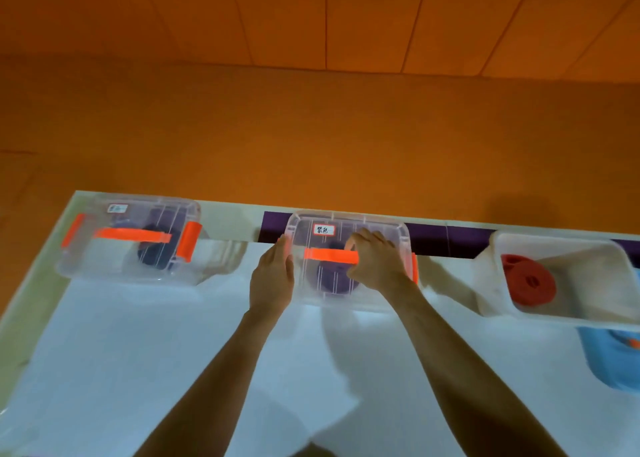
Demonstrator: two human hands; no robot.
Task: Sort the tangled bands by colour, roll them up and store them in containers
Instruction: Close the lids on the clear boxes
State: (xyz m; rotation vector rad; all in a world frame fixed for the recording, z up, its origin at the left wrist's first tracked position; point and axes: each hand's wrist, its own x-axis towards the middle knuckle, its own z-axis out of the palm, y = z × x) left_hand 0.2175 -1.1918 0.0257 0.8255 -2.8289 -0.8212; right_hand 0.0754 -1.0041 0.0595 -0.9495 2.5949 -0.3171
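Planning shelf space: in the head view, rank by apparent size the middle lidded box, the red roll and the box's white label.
1. middle lidded box
2. red roll
3. white label
The roll lies near the wide-angle edge, so it is somewhat distorted, but the gaps are plain.

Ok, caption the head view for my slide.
Left hand beside, right hand atop the lidded middle box holding a purple roll; red roll in the open box.

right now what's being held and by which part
Clear lidded box: left hand flat on its left wall, right hand on the lid, grip unclear.
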